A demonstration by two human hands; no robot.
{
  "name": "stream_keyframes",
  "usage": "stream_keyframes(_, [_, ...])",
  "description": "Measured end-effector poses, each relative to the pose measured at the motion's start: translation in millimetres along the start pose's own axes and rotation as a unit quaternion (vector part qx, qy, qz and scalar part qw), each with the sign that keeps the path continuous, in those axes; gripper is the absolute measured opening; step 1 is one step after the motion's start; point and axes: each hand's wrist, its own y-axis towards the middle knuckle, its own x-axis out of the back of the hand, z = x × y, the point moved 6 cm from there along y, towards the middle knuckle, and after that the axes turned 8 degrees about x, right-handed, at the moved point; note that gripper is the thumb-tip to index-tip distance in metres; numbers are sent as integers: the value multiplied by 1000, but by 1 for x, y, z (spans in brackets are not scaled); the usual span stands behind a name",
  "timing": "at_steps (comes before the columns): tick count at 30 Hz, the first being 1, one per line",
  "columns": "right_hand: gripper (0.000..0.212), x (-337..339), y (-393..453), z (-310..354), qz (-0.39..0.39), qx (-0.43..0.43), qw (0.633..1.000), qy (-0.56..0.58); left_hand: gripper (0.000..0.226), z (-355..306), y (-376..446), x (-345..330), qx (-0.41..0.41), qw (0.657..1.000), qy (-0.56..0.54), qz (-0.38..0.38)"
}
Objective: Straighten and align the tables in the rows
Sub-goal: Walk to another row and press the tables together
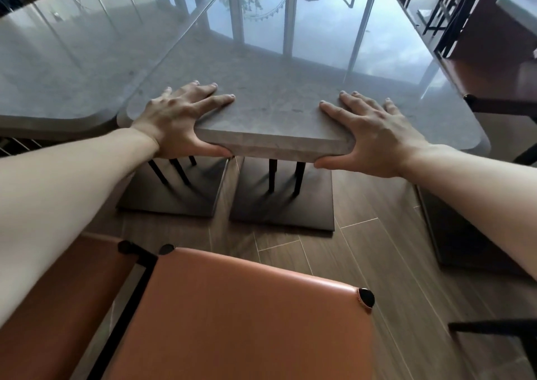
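A square grey stone-look table [276,68] with a glossy top stands in front of me on a dark flat base [283,205]. My left hand [177,118] grips its near edge, fingers spread on top and thumb under the rim. My right hand [374,132] holds the same edge further right in the same way. A second grey table [72,60] stands to the left. The gap between the two tops narrows toward the back, so their side edges are not parallel. Its base [174,193] lies beside the first one.
An orange leather chair seat [247,321] with a black frame sits right below me, between me and the table. More chairs stand at the right edge [499,83] and back right. A further table corner [520,4] shows at the top right. The floor is dark wood plank.
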Motion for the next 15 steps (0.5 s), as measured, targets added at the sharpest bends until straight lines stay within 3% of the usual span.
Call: stream_keyframes(15, [118,4,10,-2,5,0,1000,0,117,4,11,2,-2,1000,-6,2])
